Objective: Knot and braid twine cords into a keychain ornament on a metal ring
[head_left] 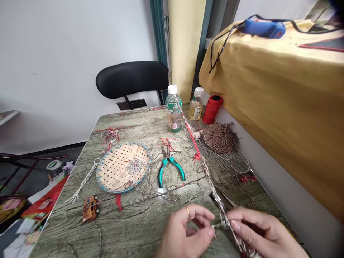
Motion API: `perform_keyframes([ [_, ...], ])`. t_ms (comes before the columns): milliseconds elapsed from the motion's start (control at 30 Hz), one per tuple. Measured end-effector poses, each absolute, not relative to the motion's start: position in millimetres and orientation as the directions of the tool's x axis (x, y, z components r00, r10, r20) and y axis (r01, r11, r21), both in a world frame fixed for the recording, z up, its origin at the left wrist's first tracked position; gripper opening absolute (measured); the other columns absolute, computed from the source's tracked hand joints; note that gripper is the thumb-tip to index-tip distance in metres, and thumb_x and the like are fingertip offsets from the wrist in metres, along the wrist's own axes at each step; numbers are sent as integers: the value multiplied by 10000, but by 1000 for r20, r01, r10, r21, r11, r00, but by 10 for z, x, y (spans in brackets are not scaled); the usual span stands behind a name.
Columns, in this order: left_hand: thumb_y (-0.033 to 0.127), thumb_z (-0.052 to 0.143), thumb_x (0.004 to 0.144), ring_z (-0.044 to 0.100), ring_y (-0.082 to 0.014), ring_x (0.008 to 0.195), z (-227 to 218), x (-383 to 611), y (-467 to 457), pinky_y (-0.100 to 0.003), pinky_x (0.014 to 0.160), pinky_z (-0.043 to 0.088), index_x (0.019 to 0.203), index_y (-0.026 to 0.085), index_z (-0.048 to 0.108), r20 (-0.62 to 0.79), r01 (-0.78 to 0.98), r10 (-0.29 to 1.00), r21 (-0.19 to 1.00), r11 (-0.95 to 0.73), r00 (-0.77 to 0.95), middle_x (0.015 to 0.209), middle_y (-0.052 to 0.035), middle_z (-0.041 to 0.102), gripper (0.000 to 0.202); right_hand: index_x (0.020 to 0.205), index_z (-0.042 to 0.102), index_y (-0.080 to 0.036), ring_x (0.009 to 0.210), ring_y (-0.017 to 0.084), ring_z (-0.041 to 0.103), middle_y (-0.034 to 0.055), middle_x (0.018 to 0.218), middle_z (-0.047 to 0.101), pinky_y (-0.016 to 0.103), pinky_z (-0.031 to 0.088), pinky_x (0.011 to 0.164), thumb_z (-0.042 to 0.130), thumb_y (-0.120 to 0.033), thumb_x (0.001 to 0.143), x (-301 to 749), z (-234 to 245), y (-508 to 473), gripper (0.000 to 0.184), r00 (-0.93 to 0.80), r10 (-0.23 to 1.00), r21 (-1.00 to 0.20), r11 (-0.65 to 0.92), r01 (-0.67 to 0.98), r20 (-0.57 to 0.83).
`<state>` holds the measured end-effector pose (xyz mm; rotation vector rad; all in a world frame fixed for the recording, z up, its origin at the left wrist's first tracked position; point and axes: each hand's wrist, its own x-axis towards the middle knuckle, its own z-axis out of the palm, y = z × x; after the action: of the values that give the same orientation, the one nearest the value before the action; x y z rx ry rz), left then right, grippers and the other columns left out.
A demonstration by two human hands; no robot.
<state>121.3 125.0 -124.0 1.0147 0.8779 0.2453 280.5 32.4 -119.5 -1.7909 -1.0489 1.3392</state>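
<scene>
Nearest, both hands, left (185, 233) and right (262, 233), pinch a braided cord (215, 190) low over the table (134, 222). Beyond lie teal-handled pliers (169, 168) and a woven basket (122, 166); farther back, the cord reaches a plastic bottle (173, 111).

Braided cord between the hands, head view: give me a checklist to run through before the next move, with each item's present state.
1. Left hand pinching the braided red-and-silver cord: ok, grip at fingertips.
2. Right hand on the same cord: ok.
3. Cord running up to the clear plastic bottle with green label: ok; how it is fastened there, cannot tell.
4. Teal-handled pliers lying apart from both hands: ok.
5. Woven bamboo tray with blue rim holding small silver pieces: ok.
6. Loose thread scraps around the cord on the wood-grain table: not ok.
</scene>
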Motion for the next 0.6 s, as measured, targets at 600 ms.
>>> perform_keyframes([
  [600, 233, 695, 629, 343, -23, 367, -1261, 1487, 1277, -144, 355, 414, 750, 91, 596, -534, -46, 411, 569, 821, 739, 430, 67, 439, 211, 654, 550, -182, 606, 129, 457, -9, 639, 519, 211, 398, 573, 474, -467, 808, 2796, -1132, 316, 332, 250, 848, -871, -490, 30, -468],
])
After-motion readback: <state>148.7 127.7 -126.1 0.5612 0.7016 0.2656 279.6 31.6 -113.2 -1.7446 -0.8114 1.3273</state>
